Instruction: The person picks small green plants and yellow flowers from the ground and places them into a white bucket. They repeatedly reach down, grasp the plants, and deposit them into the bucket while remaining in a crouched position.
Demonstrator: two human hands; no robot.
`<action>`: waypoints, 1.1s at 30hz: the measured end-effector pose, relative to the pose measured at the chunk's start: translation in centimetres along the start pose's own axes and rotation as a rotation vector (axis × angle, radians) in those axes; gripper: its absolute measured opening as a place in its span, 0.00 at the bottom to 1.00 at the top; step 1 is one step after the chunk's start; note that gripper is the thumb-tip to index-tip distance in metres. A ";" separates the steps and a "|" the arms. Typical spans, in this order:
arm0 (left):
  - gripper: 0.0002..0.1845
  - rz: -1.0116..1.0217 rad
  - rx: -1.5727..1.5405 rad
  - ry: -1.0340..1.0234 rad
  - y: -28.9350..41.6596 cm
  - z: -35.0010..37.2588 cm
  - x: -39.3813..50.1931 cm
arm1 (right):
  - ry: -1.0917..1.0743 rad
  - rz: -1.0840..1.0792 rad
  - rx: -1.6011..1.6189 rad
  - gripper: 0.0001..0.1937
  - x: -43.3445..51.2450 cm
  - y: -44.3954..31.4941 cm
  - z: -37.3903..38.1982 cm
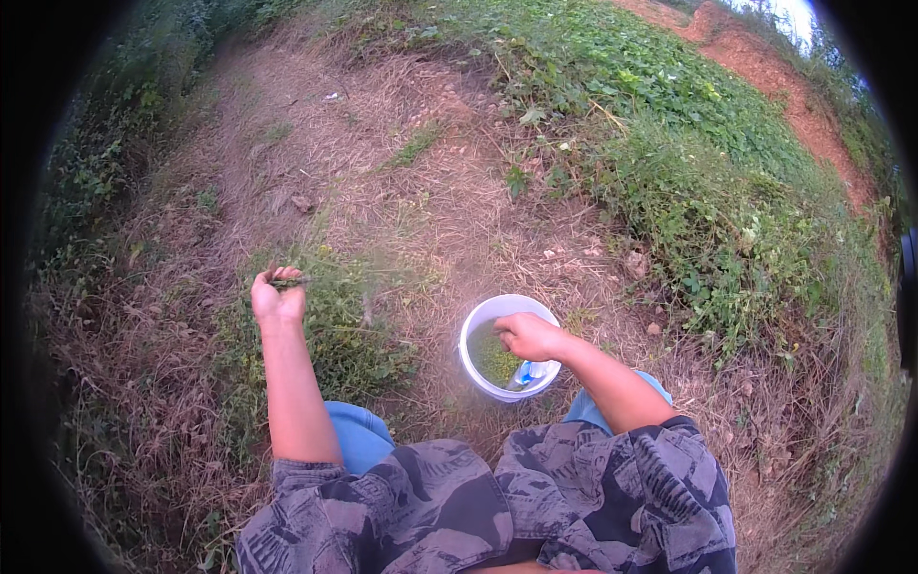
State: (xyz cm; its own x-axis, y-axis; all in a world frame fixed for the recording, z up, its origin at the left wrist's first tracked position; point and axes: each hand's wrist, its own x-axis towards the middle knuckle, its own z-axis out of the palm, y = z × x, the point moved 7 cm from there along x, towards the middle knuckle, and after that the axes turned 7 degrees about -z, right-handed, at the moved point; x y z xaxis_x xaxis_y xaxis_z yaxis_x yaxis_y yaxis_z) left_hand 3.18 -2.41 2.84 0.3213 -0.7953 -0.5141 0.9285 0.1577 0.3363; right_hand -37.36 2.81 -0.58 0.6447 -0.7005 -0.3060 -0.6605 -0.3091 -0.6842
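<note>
My left hand (280, 298) is closed around a bunch of thin green plant stems (288, 283), palm up, over low weeds to the left. Fine sprigs spread to its right, blurred. A white plastic bucket (510, 301) stands on the ground between my knees. Small green and yellowish plant bits (490, 359) lie inside it, along with a clear plastic bottle (523, 374) with a blue label. Over the bucket's mouth is my right hand (529, 337), fingers curled downward. What its fingertips hold, if anything, is hidden.
Leafy green plants with small yellow flowers (341, 344) lie or grow left of the bucket. Dry straw (437, 215) covers the ground. Dense green plants (667, 179) cover the bank at right, with stones (635, 264) at its foot. Bare reddish soil (774, 79) rises beyond.
</note>
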 end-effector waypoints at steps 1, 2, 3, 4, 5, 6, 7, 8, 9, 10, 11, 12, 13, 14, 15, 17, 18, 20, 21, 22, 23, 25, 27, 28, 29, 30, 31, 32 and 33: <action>0.04 -0.011 -0.058 0.055 -0.2 -0.3 -0.1 | -0.036 -0.056 -0.176 0.16 0.1 -0.3 0.9; 0.04 0.027 0.015 0.072 -0.3 -0.5 -0.3 | -0.062 -0.028 -0.170 0.17 -0.2 -0.2 1.6; 0.03 -0.018 0.016 0.056 -0.8 -0.4 -0.4 | -0.044 -0.044 -0.188 0.19 -0.3 -0.5 1.7; 0.05 0.002 0.065 0.021 -1.1 -0.3 -0.7 | 0.012 -0.107 -0.256 0.20 -0.7 -1.5 1.6; 0.07 0.026 0.067 0.017 -1.4 -0.2 -0.8 | 0.075 -0.122 -0.353 0.20 -1.1 -2.2 1.0; 0.08 0.033 0.081 0.024 -1.7 -0.3 -1.1 | 0.099 -0.174 -0.319 0.20 -0.9 -3.3 0.6; 0.08 0.029 0.097 0.011 -2.2 0.0 -1.2 | 0.083 -0.151 -0.316 0.20 -1.1 -4.0 0.1; 0.08 0.053 0.120 0.044 -2.5 0.0 -1.5 | 0.077 -0.124 -0.316 0.20 -1.2 -4.7 -0.8; 0.07 0.079 0.148 0.035 -2.7 0.4 -1.8 | 0.039 -0.141 -0.177 0.20 -1.3 -5.7 -1.5; 0.08 0.096 0.191 0.052 -3.0 0.7 -2.2 | 0.001 -0.151 -0.035 0.20 -1.4 -6.9 -2.0; 0.08 0.089 0.204 0.078 -3.5 0.8 -2.7 | -0.013 -0.210 0.144 0.20 -1.6 -8.5 -2.3; 0.09 0.089 0.219 0.070 -3.9 1.1 -3.0 | 0.002 -0.148 0.489 0.14 -1.7 -9.4 -2.2; 0.10 0.079 0.232 0.072 -4.5 1.4 -3.3 | 0.106 -0.202 0.508 0.13 -1.7 -10.8 -3.0; 0.11 0.085 0.250 0.072 -5.1 1.5 -3.6 | 0.213 -0.255 0.563 0.12 -1.6 -11.8 -3.7; 0.11 0.092 0.267 0.065 -5.7 1.7 -3.7 | 0.306 -0.284 0.611 0.11 -1.6 -12.6 -4.2; 0.10 0.086 0.308 0.070 -7.1 1.4 -3.8 | 0.628 -0.522 0.059 0.11 -1.9 -15.1 -6.2; 0.10 0.070 0.325 0.033 -8.0 1.4 -3.8 | 0.720 -0.582 -0.074 0.12 -1.6 -15.7 -6.4; 0.11 0.067 0.374 0.032 -9.5 1.1 -3.8 | 0.786 -0.582 -0.312 0.16 -0.4 -16.1 -5.9; 0.11 0.069 0.398 0.004 -10.2 1.2 -3.8 | 0.753 -0.548 -0.346 0.16 0.2 -15.8 -5.3; 0.10 0.080 0.415 -0.020 -10.7 1.2 -4.0 | 0.702 -0.483 -0.385 0.17 1.0 -15.2 -4.5; 0.09 0.094 0.455 0.005 -11.0 1.0 -4.3 | 0.657 -0.419 -0.429 0.17 1.6 -14.6 -4.0; 0.09 0.115 0.529 -0.004 -12.0 1.1 -4.9 | 0.630 -0.375 -0.330 0.14 2.2 -13.6 -3.3; 0.09 0.101 0.536 -0.026 -12.6 1.2 -5.6 | 0.629 -0.369 -0.280 0.11 2.2 -12.9 -3.1; 0.09 0.084 0.532 0.008 -12.8 1.0 -5.8 | 0.601 -0.321 -0.236 0.11 2.4 -12.2 -3.1; 0.09 0.085 0.558 -0.060 -13.0 1.5 -6.0 | 0.577 -0.267 -0.182 0.12 2.6 -11.6 -3.2; 0.09 0.073 0.580 -0.078 -12.9 1.7 -6.2 | 0.500 -0.186 -0.119 0.13 2.9 -10.8 -3.0; 0.09 0.061 0.595 -0.106 -12.8 1.9 -6.3 | 0.463 -0.180 -0.065 0.13 3.1 -10.5 -3.1; 0.09 0.001 0.558 -0.149 -13.0 2.1 -6.3 | 0.376 -0.143 -0.006 0.14 3.3 -10.1 -2.7; 0.10 -0.064 0.563 -0.148 -13.1 2.1 -6.2 | 0.313 -0.107 0.056 0.15 3.4 -9.8 -2.4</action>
State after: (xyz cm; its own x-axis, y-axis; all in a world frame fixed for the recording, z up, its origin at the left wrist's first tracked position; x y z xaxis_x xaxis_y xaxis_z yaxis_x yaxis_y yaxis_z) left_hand -11.33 -0.76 3.24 0.2005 -0.8726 -0.4453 0.6900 -0.1969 0.6965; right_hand -29.60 1.95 6.66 0.5539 -0.8324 -0.0184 -0.5680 -0.3616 -0.7393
